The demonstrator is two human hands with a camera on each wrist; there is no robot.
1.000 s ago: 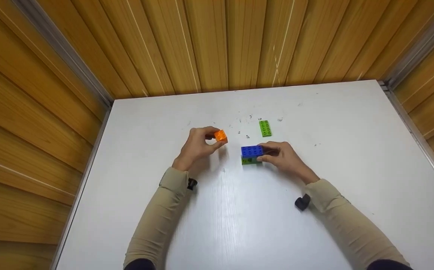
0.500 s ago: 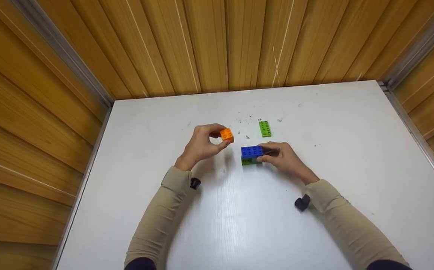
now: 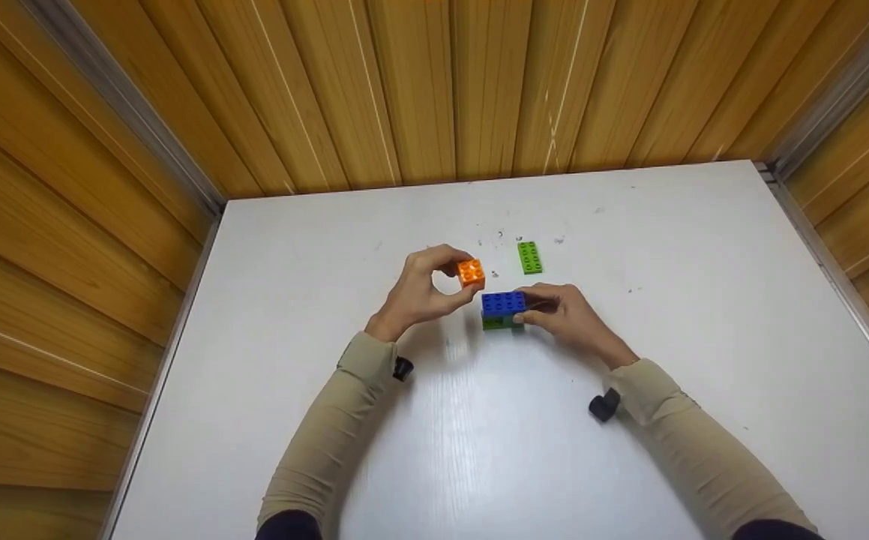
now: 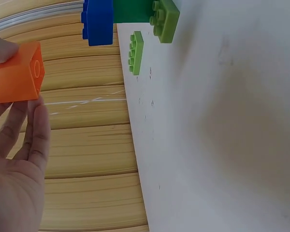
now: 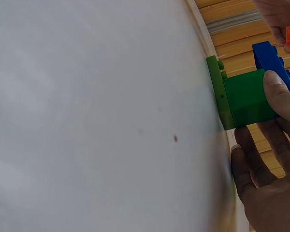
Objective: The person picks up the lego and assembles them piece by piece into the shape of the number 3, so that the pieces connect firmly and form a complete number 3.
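Between thumb and fingers my left hand (image 3: pixel 423 289) pinches an orange toy brick (image 3: pixel 471 274) with studs on top. It is held in the air, just left of and a little above a small stack of bricks. That stack has a long blue brick (image 3: pixel 504 302) on top, a dark green brick (image 5: pixel 250 98) in the middle and a flat light green plate (image 5: pixel 220 92) at the bottom. My right hand (image 3: pixel 565 315) grips the stack at its right end, the thumb lying against the dark green and blue bricks in the right wrist view.
A second flat light green plate (image 3: pixel 530 257) lies behind the stack on the white table (image 3: pixel 434 450). Small dark marks dot the tabletop nearby. Wood-panelled walls (image 3: pixel 419 90) rise at the back and both sides.
My left hand has carried the orange brick rightward, closer to the stack, and its studded top has turned more toward the head camera. My right hand and the stack have stayed in place.
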